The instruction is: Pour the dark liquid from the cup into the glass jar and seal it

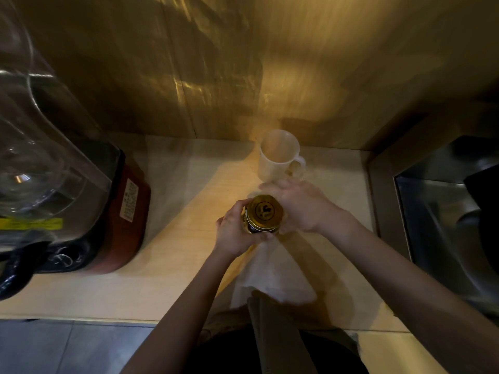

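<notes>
Fingers of your left hand [237, 230] curl around the glass jar [258, 228] from 9 o'clock, pressed close together on its side, probably so the body cannot turn. At the centre of the counter [113, 290] the jar stands upright on a white cloth [272, 268], long axis vertical, mouth pointing up at you, and the gold lid [264, 211] already sits on it. Dark liquid shows through the glass below the lid. From 3 o'clock your right hand [299, 206] lies against the lid, but I cannot tell if its fingers are spread or gripping, because they are blurred. I judge you are tightening the lid, so the pour looks finished. At 12 o'clock, just behind your hands, the white cup [279, 155] stands upright, handle toward 3 o'clock, and looks empty.
</notes>
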`<act>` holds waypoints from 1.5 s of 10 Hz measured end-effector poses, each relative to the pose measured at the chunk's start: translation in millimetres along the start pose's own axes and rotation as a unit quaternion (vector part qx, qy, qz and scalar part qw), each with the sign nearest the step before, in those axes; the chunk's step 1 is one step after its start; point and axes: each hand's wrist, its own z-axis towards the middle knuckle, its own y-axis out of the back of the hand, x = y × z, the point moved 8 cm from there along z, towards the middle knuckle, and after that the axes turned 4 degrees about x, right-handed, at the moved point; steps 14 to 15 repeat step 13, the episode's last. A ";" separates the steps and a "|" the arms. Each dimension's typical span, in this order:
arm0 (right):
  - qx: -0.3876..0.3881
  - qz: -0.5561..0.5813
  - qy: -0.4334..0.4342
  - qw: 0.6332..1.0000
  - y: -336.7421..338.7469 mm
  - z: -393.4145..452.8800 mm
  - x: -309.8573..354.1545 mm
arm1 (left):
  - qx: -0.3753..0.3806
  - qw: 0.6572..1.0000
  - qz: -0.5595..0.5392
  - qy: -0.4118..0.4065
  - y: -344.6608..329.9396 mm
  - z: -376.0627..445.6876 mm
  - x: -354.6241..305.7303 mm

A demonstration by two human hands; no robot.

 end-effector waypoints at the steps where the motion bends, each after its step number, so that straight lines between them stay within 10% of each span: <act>1: 0.033 -0.003 0.029 0.999 -15.1 5.1 9.7 | 0.003 1.000 0.009 0.001 -0.2 -0.6 -0.7; 3: -0.087 -0.062 -0.071 0.992 12.9 -1.7 -4.5 | 0.008 1.000 0.000 0.005 -0.2 -0.6 0.0; 5: -0.022 -0.047 0.061 0.997 -13.8 12.9 12.1 | 0.009 1.000 0.013 0.001 0.4 -1.6 -2.9; 10: -0.063 0.017 0.039 0.997 -13.2 10.0 3.5 | -0.012 0.999 0.026 -0.029 3.5 -0.6 -6.5; 13: -0.051 0.301 -0.013 0.952 -41.0 0.1 -17.2 | 0.041 0.997 0.054 -0.023 -4.3 -1.1 -10.4; 15: -0.051 0.301 -0.013 0.952 -41.0 0.1 -17.2 | 0.041 0.997 0.054 -0.023 -4.3 -1.1 -10.4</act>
